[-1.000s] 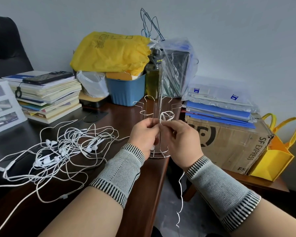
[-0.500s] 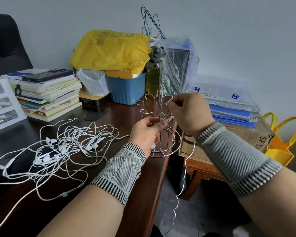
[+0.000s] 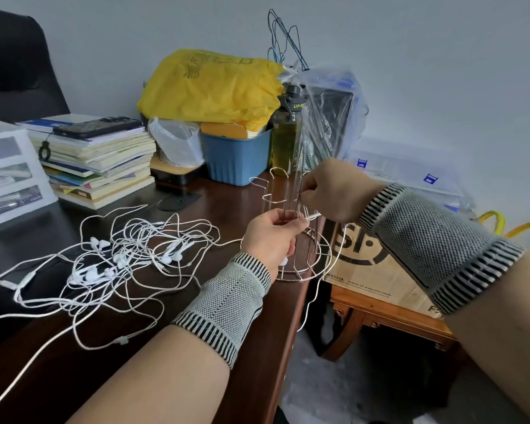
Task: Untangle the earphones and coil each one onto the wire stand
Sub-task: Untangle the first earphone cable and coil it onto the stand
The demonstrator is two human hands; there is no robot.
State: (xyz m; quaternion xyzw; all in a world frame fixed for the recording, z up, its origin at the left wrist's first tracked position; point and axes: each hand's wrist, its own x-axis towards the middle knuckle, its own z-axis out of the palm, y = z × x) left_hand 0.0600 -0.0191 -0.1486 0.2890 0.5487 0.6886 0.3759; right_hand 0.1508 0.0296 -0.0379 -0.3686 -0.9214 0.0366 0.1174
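Note:
A silver wire stand rises at the right edge of the dark wooden desk. My left hand pinches a white earphone cable against the stand's uprights. My right hand is raised beside the stand's top and grips the same cable, which hangs in a loop off the desk edge toward the floor. A tangled pile of white earphones with several earbuds lies spread on the desk to the left.
A stack of books with a phone on top, a blue bin under a yellow bag, and a bottle stand behind. A cardboard box on a low table sits right of the desk. White drawers are far left.
My right hand has risen from in front of the stand to beside its top, drawing the cable up. My left hand has stayed at the stand's uprights.

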